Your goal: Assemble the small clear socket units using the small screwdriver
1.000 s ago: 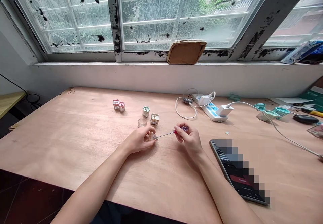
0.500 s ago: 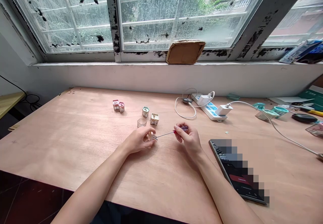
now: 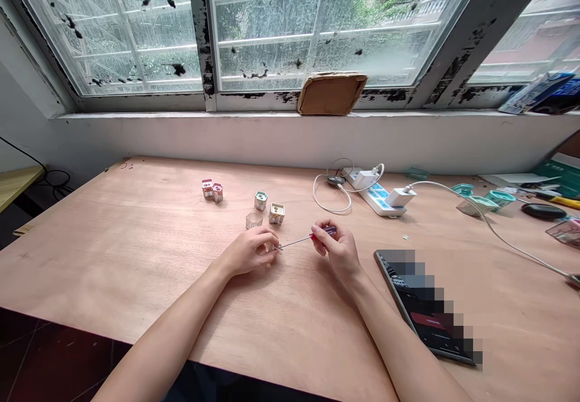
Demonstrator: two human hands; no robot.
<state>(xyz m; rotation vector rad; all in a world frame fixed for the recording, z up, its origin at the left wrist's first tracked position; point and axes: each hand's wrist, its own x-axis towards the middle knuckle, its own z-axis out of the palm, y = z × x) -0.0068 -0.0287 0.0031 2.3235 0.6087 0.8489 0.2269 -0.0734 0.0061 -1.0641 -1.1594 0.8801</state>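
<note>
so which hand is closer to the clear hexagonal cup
Left. The left hand is right by the clear hexagonal cup, just on its near side; the right hand is farther off, to the cup's right and nearer the person.

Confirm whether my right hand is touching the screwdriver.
Touching. The head view shows the right hand with its thumb and fingers closed on the handle of the screwdriver.
</note>
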